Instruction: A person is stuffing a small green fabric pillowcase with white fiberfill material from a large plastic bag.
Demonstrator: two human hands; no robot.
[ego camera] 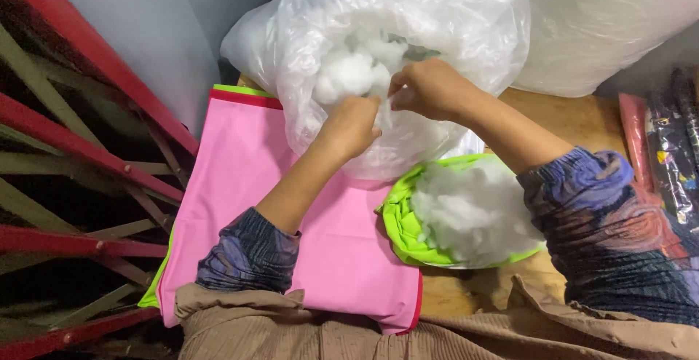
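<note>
both hands, left hand [352, 123] and right hand [428, 87], pinch white stuffing [357, 69] at the clear bag's [451, 25] mouth (far centre); judging by this, a tuft is being pulled for the green cover [399, 223] nearby.

Pale grey wall [138, 32] behind, red metal frame [80, 149] with dull crossbars at left, wooden worktop [575, 116] in soft even light, dark patterned fabric [673, 149] at right edge

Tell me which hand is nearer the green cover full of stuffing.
Left. The left hand sits at the lower edge of the clear bag mouth, just up and left of the green cover. The right hand is higher, deeper in the bag opening, pinching white stuffing.
</note>
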